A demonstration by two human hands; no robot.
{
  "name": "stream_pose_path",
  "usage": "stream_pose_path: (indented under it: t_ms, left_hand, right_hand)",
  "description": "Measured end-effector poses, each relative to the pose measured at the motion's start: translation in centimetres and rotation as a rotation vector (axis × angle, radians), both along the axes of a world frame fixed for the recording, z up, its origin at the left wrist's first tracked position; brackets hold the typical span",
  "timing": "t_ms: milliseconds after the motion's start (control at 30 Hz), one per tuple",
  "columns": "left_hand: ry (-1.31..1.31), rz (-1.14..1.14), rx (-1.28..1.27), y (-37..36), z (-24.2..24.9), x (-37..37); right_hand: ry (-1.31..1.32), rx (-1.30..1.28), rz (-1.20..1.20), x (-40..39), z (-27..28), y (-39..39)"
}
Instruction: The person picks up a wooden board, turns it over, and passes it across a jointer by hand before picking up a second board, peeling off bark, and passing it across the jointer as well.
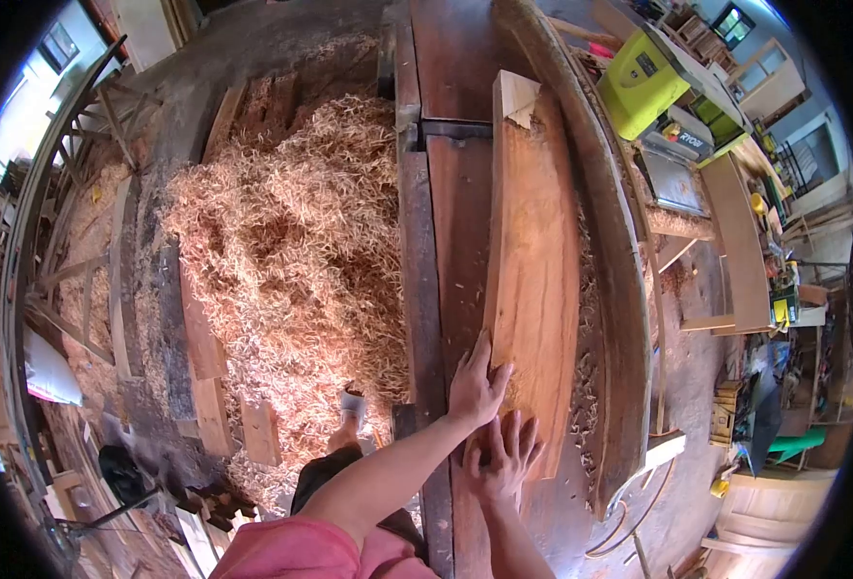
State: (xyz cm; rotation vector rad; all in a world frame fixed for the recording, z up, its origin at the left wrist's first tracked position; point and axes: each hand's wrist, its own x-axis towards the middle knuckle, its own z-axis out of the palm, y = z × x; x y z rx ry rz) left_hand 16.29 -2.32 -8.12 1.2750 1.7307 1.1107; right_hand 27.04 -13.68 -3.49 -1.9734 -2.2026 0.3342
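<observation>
A thick reddish-brown plank (537, 241), gently curved, lies lengthwise on the dark wooden bench (455, 222). At its far end is a paler patch with a rough, dark broken edge. My left hand (479, 381) rests at the plank's left edge, its fingers stretched forward and its thumb apart on the wood. Just nearer to me, my right hand (503, 458) lies with fingers spread on the plank's near part. Both hands touch the wood and appear open.
Left of the bench is a large heap of curly wood shavings (291, 232), beside my foot (349, 410). A long curved timber (610, 251) runs along the bench's right side, with shavings beside it. Beyond it stands a green Ryobi machine (653, 92). A loose cord (619, 540) hangs at lower right.
</observation>
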Motion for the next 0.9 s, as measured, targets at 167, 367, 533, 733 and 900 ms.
stream_pose_path:
  t_ms: [167,367,533,733,900]
  left_hand:
    - [0.017,0.011,0.087,3.6,-0.2,-1.6]
    - [0.038,-0.058,-0.013,11.0,-0.3,-5.4]
    - [0.274,0.233,0.022,16.6,-1.2,-13.3]
    - [-0.05,0.28,-0.171,21.8,-5.0,-18.1]
    - [-0.155,0.236,-0.157,21.8,-4.9,-18.8]
  right_hand:
    - [-0.013,0.001,-0.008,-1.8,0.1,3.6]
    - [-0.022,0.098,-0.009,-4.7,-0.9,10.6]
    - [-0.039,0.099,-0.006,-8.7,-0.9,20.1]
    - [-0.018,0.179,-0.005,-14.6,-2.0,33.3]
    - [-0.025,0.2,0.0,-19.3,-2.6,43.5]
